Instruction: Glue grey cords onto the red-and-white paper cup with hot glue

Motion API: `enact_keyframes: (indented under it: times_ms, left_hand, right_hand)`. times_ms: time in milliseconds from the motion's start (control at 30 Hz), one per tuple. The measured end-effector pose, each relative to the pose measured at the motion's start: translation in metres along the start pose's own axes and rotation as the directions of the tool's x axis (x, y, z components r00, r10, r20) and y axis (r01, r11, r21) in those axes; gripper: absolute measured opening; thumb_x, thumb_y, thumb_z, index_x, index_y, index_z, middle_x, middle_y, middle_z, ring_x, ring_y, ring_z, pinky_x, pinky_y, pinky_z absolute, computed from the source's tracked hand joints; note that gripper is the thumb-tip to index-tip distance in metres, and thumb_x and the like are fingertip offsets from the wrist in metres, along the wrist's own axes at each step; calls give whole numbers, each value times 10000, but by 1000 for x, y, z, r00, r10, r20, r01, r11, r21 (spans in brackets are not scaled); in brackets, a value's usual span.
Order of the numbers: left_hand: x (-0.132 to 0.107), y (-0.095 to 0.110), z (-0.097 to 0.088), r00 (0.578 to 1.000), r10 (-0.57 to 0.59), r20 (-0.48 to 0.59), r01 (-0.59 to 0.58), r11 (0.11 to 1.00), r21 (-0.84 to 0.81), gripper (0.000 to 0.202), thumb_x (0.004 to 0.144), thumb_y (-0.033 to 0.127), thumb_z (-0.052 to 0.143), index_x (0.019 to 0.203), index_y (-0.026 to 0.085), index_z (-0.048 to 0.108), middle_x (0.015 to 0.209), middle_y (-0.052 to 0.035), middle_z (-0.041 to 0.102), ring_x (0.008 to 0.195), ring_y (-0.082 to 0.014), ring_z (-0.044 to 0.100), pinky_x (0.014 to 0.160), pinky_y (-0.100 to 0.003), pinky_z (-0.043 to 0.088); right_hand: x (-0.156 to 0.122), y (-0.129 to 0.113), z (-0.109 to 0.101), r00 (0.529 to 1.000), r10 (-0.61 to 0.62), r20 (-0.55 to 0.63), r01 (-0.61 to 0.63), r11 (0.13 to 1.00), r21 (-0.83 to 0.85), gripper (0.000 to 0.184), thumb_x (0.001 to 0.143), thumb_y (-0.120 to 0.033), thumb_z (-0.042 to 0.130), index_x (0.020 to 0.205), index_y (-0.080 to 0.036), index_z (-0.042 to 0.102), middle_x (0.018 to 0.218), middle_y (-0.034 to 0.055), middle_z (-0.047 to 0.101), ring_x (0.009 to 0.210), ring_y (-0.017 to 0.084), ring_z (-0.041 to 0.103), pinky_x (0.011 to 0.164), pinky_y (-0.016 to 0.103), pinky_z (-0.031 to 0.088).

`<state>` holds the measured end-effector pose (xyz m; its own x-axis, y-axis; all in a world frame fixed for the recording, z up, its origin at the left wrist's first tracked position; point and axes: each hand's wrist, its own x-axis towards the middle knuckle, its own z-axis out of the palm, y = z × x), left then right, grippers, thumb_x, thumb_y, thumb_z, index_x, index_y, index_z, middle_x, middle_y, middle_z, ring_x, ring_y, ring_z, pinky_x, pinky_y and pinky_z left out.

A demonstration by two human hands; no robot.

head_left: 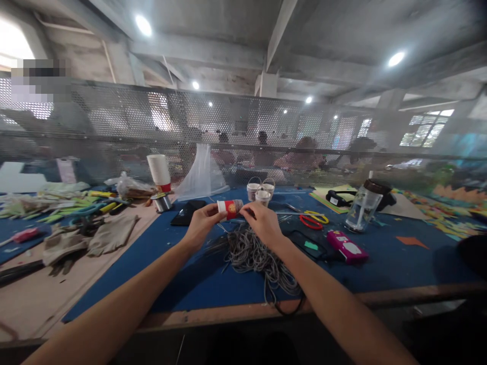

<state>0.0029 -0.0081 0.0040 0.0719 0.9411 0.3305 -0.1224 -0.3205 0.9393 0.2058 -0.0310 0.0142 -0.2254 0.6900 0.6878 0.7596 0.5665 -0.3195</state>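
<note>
My left hand (pixel 203 221) grips a red and white paper cup (pixel 229 208) lying sideways, thumb and fingers around its white end. A greyish band covers the cup's right end. At that end my right hand (pixel 262 221) is closed in a pinch; whatever sits between its fingertips is too small to make out. Directly beneath both hands lies a tangled heap of grey cord (pixel 249 251) on the blue mat (pixel 152 274). Behind them stand three small wrapped cups (pixel 262 195) with thin loop handles.
Scissors with red and yellow handles (pixel 314 220), a magenta case (pixel 347 247) and a clear drinking bottle (pixel 363 208) are on the right. Stacked paper cups (pixel 159 170), a black phone-like slab (pixel 188 213) and work gloves (pixel 112 234) lie left. Mesh partition (pixel 236 132) behind.
</note>
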Motion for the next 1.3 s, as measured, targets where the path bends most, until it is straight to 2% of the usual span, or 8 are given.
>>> enact_keyframes:
  times_ms: [200,400,933,1300]
  left_hand:
    - [-4,5,4,998,8,56,-10,999,31,409,645,381,826,984,163,751,997,-81,755,915,-255,675,852,-343,496]
    - [-6,9,7,996,10,92,-12,1000,17,395,663,384,816,987,167,756,995,-86,755,912,-263,678,859,-355,500]
    - [-5,7,6,990,3,139,-9,999,42,367,662,371,807,966,170,763,983,-91,758,894,-272,678,819,-350,499]
    - [-6,8,6,984,-5,178,-4,999,46,334,676,362,799,953,178,766,950,-80,759,855,-251,680,800,-330,493]
  right_hand:
    - [0,0,-3,998,-53,-38,52,998,-37,208,973,-381,518,979,-231,661,952,25,643,840,146,606,747,226,418]
    - [0,1,-5,990,-111,-84,110,994,-20,190,980,-343,509,982,-220,655,979,38,615,915,158,589,805,239,442]
    - [2,5,-5,981,-143,-132,146,989,13,180,960,-338,542,984,-228,682,1006,65,598,975,200,573,900,320,449]
    - [4,5,-6,977,-166,-137,169,986,11,156,949,-341,566,964,-227,672,999,53,605,1010,196,573,939,324,417]
